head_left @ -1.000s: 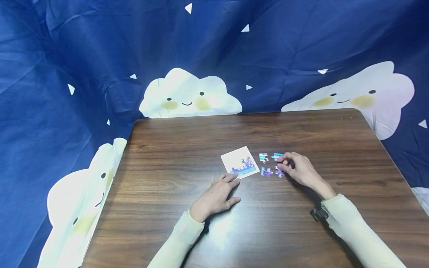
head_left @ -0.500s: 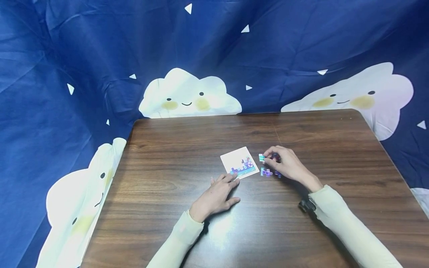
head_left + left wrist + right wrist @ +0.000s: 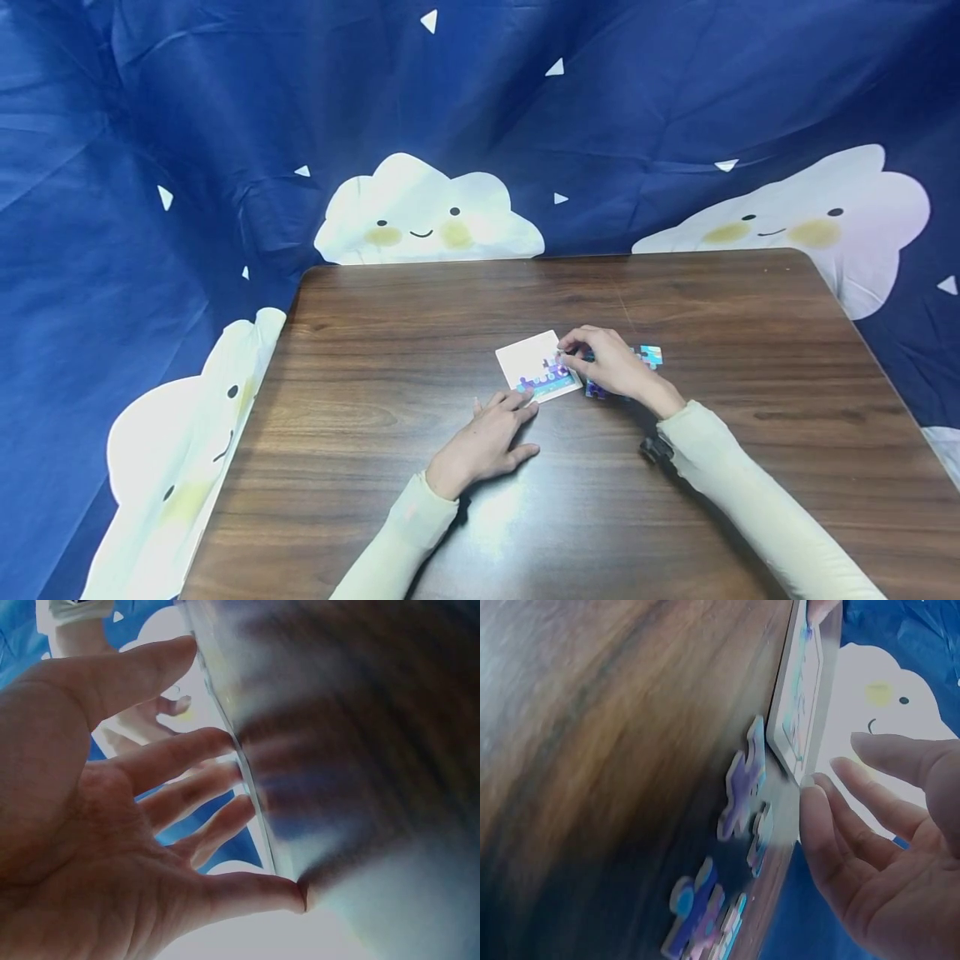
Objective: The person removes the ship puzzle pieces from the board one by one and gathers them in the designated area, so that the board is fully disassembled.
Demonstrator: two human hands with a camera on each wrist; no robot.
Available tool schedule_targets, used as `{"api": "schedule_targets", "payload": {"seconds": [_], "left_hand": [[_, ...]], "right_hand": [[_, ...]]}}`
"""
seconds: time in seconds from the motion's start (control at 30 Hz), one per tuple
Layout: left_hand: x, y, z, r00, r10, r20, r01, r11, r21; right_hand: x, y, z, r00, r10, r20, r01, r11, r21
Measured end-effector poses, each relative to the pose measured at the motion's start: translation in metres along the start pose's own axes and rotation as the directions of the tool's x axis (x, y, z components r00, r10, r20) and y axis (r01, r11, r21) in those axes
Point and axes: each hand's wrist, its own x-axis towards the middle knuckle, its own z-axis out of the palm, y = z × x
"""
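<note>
A small white puzzle tray (image 3: 521,358) lies at a slant mid-table, with a purple and blue picture along its lower right. My left hand (image 3: 478,442) rests at the tray's near edge, fingers spread and thumb out to the side. At the tray's right edge is my right hand (image 3: 609,363), fingers bent. In the right wrist view its fingertips (image 3: 810,784) come close to the tray's corner, and no piece shows between thumb and fingers. Loose jigsaw pieces lie below that hand, among them a purple one (image 3: 742,784); in the head view the hand hides several.
A light blue piece (image 3: 651,356) lies right of the right hand. The brown wooden table (image 3: 390,333) extends around both arms. Behind it hangs a blue curtain (image 3: 600,125) printed with smiling clouds. A dark wrist device (image 3: 656,450) sits under the right sleeve.
My right hand has moved left from the loose pieces to the tray's right edge, covering some pieces and uncovering the light blue one. My left hand has stayed in place.
</note>
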Motion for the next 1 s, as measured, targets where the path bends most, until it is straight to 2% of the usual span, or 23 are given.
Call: {"api": "schedule_targets", "payload": {"seconds": [0.13, 0.4, 0.7, 1.0], "left_hand": [[0.000, 0.000, 0.000, 1.000, 0.003, -0.005, -0.003, 1.000, -0.001], [0.000, 0.000, 0.000, 1.000, 0.003, -0.009, -0.003, 1.000, -0.006], [0.000, -0.001, 0.001, 1.000, 0.012, -0.015, -0.012, 1.000, 0.008], [0.001, -0.001, 0.000, 1.000, 0.004, -0.012, -0.004, 1.000, 0.010]], "right_hand": [[0.003, -0.002, 0.005, 1.000, 0.020, 0.020, -0.019, 1.000, -0.013], [0.007, -0.004, 0.010, 1.000, 0.001, 0.016, 0.000, 0.999, -0.039], [0.007, -0.004, 0.013, 0.999, 0.028, 0.030, -0.024, 0.993, -0.117], [0.010, -0.006, 0.011, 0.996, 0.061, 0.057, -0.055, 0.992, -0.112]]}}
